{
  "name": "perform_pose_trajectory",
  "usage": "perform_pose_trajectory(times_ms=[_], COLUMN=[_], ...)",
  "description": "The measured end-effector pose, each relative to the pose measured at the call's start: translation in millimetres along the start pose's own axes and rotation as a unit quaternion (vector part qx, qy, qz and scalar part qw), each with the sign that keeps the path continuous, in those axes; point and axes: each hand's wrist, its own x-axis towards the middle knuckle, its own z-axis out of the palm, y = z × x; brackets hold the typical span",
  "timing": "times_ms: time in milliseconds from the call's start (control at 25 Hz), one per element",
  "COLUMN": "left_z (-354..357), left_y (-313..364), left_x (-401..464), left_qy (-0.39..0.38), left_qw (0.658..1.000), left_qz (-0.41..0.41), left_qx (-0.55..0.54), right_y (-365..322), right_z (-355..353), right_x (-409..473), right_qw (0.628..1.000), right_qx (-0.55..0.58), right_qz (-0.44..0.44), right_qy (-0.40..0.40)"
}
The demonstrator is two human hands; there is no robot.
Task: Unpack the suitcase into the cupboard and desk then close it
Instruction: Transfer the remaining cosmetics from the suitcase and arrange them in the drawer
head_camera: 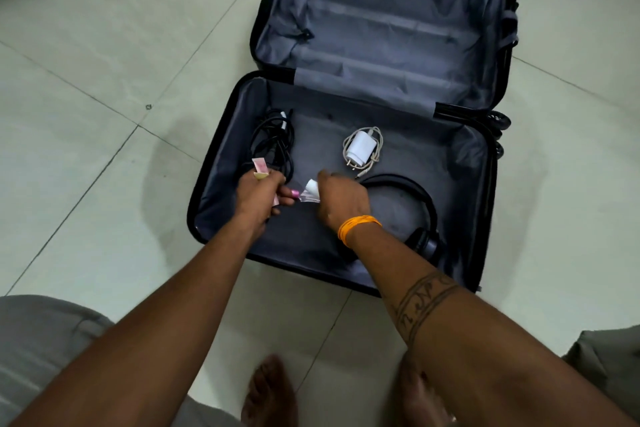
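Note:
A black suitcase [450, 191] lies open on the floor, its grey lining bare in the far half. In the near half lie a coiled black cable [273, 139], a white charger with its cord [362, 148] and black headphones [420, 215]. My left hand [259, 196] grips small pink packets [260, 168], one end sticking out above the fist and a pink tip by the fingers. My right hand [341, 201], with an orange band at the wrist, pinches a small white packet [310, 191] right beside the left hand.
Pale floor tiles [104, 114] surround the suitcase. My bare feet [270, 392] and grey-clad knees are at the bottom of the view. Suitcase wheels [498, 123] stick out on the right side.

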Motion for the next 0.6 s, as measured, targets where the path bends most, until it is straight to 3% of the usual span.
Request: perform_pose_trajectory(times_ms=[160,320,440,600], left_z=[-4,-5,-12,-18], left_y=[0,-4,11,67], left_x=[-3,-3,-9,-45], left_qy=[0.007,0.009,0.0,-0.002], left_qw=[1.0,1.0,1.0,1.0], left_qz=[0.017,0.008,-0.007,-0.009], left_qx=[0.009,0.017,0.016,-0.019], right_y=[-2,-6,-15,-31], right_z=[9,8,-9,-70], right_x=[8,14,13,-8], right_qw=[0.998,0.999,0.992,0.938], right_qx=[-0.055,-0.041,0.085,0.291], right_qz=[-0.007,-0.001,0.092,0.185], right_qy=[0.006,-0.007,-0.01,0.022])
